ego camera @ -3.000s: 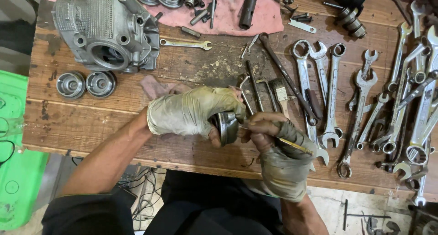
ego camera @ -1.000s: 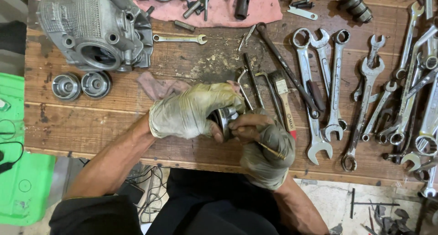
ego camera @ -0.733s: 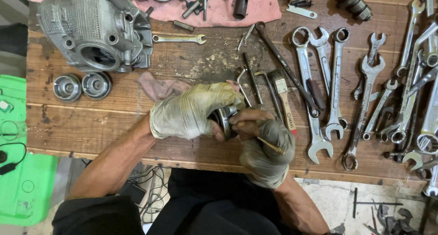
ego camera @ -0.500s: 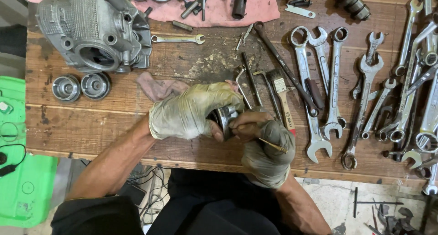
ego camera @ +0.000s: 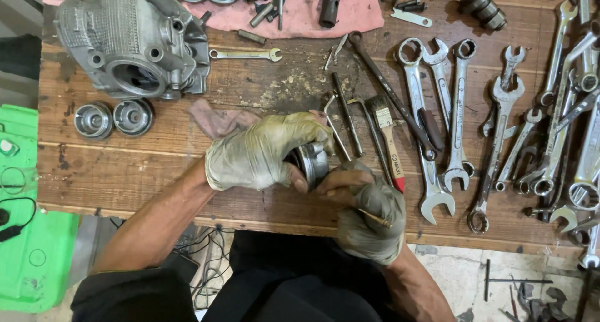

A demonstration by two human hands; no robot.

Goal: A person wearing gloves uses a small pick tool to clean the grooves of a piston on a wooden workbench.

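Left hand (ego camera: 265,153) gripped a round metal part (ego camera: 310,164) above the desk's (ego camera: 125,178) front edge. Right hand (ego camera: 369,219) touched the part, clenching a thin stick (ego camera: 375,218). Wrenches (ego camera: 459,109) lay toward the right edge.

The gloved left hand (ego camera: 265,152) grips a round metal part (ego camera: 312,163) above the wooden bench (ego camera: 156,172). The gloved right hand (ego camera: 369,219) touches the part, holding a thin stick (ego camera: 375,217). Wrenches (ego camera: 450,122) lie right; an engine casing (ego camera: 134,41) sits upper left.
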